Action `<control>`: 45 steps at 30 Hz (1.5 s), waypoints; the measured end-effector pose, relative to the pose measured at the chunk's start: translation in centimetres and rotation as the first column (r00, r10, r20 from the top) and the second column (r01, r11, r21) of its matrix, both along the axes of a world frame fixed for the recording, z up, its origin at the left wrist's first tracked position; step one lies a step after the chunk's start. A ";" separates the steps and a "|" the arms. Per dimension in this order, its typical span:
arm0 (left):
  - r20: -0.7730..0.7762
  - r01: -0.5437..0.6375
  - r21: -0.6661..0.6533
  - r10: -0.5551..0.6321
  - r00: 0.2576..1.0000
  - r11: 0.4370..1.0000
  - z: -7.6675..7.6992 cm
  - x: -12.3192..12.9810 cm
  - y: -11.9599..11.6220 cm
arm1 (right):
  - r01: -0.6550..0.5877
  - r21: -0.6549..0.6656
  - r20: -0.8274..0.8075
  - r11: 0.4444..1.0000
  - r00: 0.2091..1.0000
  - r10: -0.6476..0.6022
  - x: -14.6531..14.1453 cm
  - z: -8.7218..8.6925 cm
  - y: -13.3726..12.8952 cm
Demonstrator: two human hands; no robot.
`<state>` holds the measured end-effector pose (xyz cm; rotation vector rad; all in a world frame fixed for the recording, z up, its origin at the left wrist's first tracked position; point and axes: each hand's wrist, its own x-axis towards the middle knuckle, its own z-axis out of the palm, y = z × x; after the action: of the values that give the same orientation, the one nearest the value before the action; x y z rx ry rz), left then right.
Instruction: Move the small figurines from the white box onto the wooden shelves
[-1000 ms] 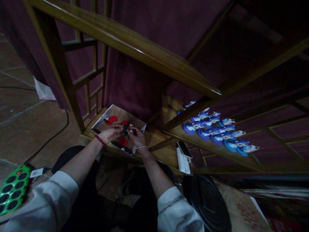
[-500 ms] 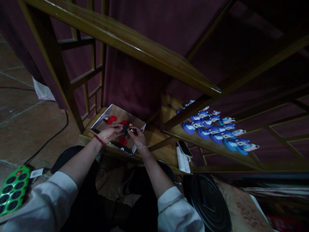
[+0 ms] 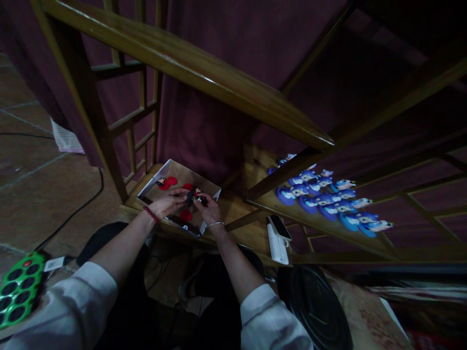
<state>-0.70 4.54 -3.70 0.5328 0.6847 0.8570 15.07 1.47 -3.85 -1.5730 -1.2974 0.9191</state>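
Note:
Over a shallow cardboard box (image 3: 149,185), my left hand (image 3: 172,201) and my right hand (image 3: 209,210) meet around a small dark figurine (image 3: 196,192) with red and skin-toned parts. The left fingers pinch a black part of it; those of the right close on its other side. Inside the box lie red round bases: one red disc (image 3: 186,215) below the hands, another red base (image 3: 188,186) just behind them. Towards the left end, a second small figurine (image 3: 161,181) rests beside a red base (image 3: 170,182). My fingers partly cover the held figurine.
The box stands on a wooden shelf (image 3: 233,206) under a thick wooden rail (image 3: 204,73). Several blue and purple figurines (image 3: 321,199) stand on a shelf at the right. A phone (image 3: 280,227) rests on a white object (image 3: 277,248). A green device (image 3: 20,291) lies lower left.
The black part at my left fingertips has turned slightly. Both hands stay together over the box, and the whole view has shifted a little.

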 end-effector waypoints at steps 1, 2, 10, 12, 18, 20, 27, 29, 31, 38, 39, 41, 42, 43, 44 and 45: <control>0.003 -0.002 -0.001 0.002 1.000 1.000 0.0 0.0 0.0 | -0.007 0.001 0.011 1.000 1.000 0.007 0.0 0.1 0.0; 0.004 -0.004 -0.004 0.004 1.000 1.000 0.1 0.0 0.0 | -0.014 0.003 0.019 1.000 1.000 0.014 0.0 0.2 0.0; -0.033 0.002 -0.009 -0.002 0.999 1.000 0.6 0.0 -0.2 | -0.058 0.023 0.060 0.998 0.997 0.056 0.4 0.3 -0.1; -0.046 0.009 -0.005 -0.010 0.999 1.000 0.6 0.0 -0.3 | -0.070 0.034 0.070 0.997 0.995 0.068 0.5 0.4 -0.1; -0.092 0.014 -0.003 -0.014 0.996 1.000 0.8 0.1 -0.4 | -0.110 0.030 0.105 0.993 0.989 0.107 0.5 0.8 0.0; -0.103 0.025 0.008 -0.024 0.994 1.000 0.9 0.1 -0.5 | -0.118 0.022 0.125 0.993 0.986 0.114 0.5 1.0 0.0; -0.080 0.042 0.040 -0.039 0.996 0.998 0.6 0.0 -0.4 | -0.093 0.003 0.118 0.996 0.989 0.092 0.6 0.8 0.0; -0.077 0.048 0.042 -0.044 0.996 0.998 0.4 0.0 -0.4 | -0.102 0.000 0.118 0.995 0.988 0.101 0.6 0.7 0.0; -0.083 0.043 0.035 -0.040 0.996 0.998 0.3 0.0 -0.4 | -0.113 0.001 0.130 0.994 0.985 0.112 0.6 0.8 0.0; -0.091 0.013 0.027 -0.010 0.996 1.000 -0.1 0.0 -0.4 | -0.097 0.021 0.216 0.995 0.972 0.091 0.2 1.5 -0.3; -0.094 0.011 0.024 -0.009 0.996 1.000 -0.1 0.0 -0.4 | -0.097 0.023 0.228 0.995 0.970 0.089 0.1 1.5 -0.3; -0.098 0.010 0.023 -0.008 0.995 1.000 -0.1 -0.1 -0.4 | -0.097 0.030 0.249 0.995 0.965 0.087 0.0 1.6 -0.3; -0.096 0.006 0.024 -0.004 0.995 1.000 0.0 -0.1 -0.4 | -0.094 0.033 0.257 0.995 0.963 0.083 -0.1 1.6 -0.2; -0.092 0.000 0.024 0.002 0.996 1.000 0.1 -0.1 -0.5 | -0.090 0.036 0.264 0.995 0.961 0.077 -0.2 1.6 -0.2; -0.086 -0.007 0.025 0.009 0.996 1.000 0.1 -0.1 -0.5 | -0.085 0.039 0.268 0.996 0.961 0.072 -0.3 1.5 -0.1; -0.081 -0.016 0.026 0.019 0.997 1.000 0.2 -0.1 -0.5 | -0.079 0.040 0.266 0.996 0.962 0.065 -0.4 1.5 0.0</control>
<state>-0.80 4.07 -3.54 0.5877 0.7549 0.8648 14.70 1.45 -2.40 -1.6599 -1.5611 0.7303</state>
